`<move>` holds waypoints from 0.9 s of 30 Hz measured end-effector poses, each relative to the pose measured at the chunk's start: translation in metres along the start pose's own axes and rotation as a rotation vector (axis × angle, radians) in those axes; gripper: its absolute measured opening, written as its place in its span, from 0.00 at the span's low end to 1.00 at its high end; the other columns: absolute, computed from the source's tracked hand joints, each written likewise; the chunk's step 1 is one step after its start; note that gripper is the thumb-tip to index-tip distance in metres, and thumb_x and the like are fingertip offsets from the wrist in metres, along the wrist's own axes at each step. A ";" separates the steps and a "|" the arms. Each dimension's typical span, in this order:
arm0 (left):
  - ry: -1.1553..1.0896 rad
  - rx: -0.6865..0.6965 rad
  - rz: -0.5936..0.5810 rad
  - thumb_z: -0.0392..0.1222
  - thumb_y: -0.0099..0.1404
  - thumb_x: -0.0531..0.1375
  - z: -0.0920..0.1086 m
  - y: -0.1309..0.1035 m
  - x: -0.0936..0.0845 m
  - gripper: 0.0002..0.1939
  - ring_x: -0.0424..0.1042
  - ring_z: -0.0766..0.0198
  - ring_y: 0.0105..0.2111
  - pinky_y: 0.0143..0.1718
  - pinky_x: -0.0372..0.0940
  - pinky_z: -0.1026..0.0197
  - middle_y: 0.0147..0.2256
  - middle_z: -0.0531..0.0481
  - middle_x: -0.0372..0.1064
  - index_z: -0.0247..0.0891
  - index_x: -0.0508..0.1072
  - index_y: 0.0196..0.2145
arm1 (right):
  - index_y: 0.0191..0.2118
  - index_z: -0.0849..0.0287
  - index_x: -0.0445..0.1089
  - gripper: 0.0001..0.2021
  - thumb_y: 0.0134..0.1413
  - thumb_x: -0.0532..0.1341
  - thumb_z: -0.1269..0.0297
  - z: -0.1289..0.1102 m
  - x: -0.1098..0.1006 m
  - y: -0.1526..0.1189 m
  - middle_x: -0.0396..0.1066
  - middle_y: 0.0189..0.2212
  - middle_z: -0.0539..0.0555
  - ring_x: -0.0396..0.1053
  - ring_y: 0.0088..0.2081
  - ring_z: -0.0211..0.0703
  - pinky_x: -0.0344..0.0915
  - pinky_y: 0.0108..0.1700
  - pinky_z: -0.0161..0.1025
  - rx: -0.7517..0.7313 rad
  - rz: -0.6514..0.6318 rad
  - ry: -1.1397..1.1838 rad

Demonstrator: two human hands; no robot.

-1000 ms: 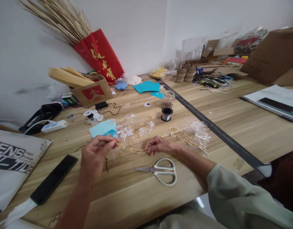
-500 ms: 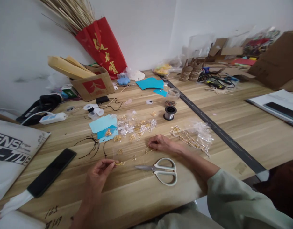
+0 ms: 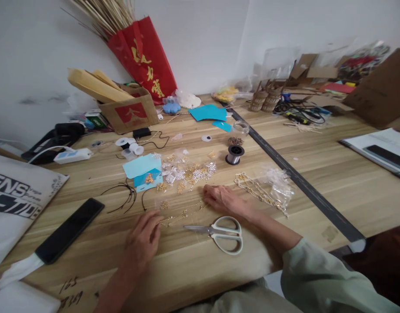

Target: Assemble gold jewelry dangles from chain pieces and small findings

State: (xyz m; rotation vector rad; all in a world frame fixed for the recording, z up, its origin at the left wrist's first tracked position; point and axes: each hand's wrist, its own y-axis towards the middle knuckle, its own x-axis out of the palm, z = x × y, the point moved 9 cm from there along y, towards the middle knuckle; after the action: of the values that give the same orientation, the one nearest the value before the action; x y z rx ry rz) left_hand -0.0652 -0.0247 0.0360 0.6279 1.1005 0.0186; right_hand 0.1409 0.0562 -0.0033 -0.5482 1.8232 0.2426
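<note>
A thin gold chain with small beads [image 3: 184, 214] stretches across the wooden table between my two hands. My left hand [image 3: 143, 234] is palm down at the chain's left end, its fingertips closed on it. At the other end, my right hand [image 3: 219, 199] rests on the table with its fingers curled round the chain. Scissors with pale handles [image 3: 226, 234] lie just below the chain. Small piles of gold and silver findings [image 3: 190, 173] are spread above it, and a spool of wire [image 3: 235, 154] stands behind my right hand.
Gold and silver chains [image 3: 260, 191] lie beside clear plastic bags [image 3: 280, 187] at the right. A black phone [image 3: 69, 230] is at the left. Blue card pieces [image 3: 142, 166], a glass jar [image 3: 241, 127], a cardboard box [image 3: 135, 114] and a red bag [image 3: 144, 56] are farther back.
My left hand has turned from an upright pinch to palm down, lowering its end of the chain to the table. My right hand has hardly moved. The view has shifted slightly.
</note>
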 end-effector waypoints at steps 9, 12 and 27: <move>-0.154 0.245 -0.235 0.31 0.65 0.52 0.060 0.036 0.044 0.09 0.67 0.58 0.40 0.42 0.66 0.53 0.37 0.45 0.71 0.35 0.71 0.37 | 0.46 0.60 0.61 0.09 0.60 0.53 0.70 0.006 -0.014 -0.018 0.69 0.42 0.57 0.69 0.38 0.44 0.53 0.33 0.36 0.014 -0.075 -0.215; -0.209 0.298 -0.337 0.29 0.65 0.51 0.074 0.043 0.058 0.10 0.66 0.58 0.42 0.43 0.67 0.54 0.39 0.44 0.70 0.35 0.71 0.38 | 0.46 0.61 0.61 0.09 0.59 0.54 0.72 0.006 -0.023 -0.024 0.69 0.41 0.57 0.69 0.38 0.44 0.53 0.33 0.36 -0.025 -0.057 -0.231; -0.188 0.321 -0.341 0.32 0.66 0.52 0.074 0.054 0.087 0.10 0.65 0.60 0.37 0.39 0.66 0.56 0.34 0.46 0.67 0.36 0.73 0.34 | 0.38 0.60 0.65 0.07 0.62 0.51 0.67 0.007 -0.007 -0.027 0.69 0.34 0.55 0.68 0.31 0.41 0.51 0.30 0.36 -0.037 -0.088 -0.240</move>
State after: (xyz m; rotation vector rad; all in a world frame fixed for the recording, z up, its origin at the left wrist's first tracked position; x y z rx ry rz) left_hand 0.0528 0.0137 0.0126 0.7034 1.0229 -0.5105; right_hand 0.1615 0.0373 0.0043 -0.5976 1.5618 0.2713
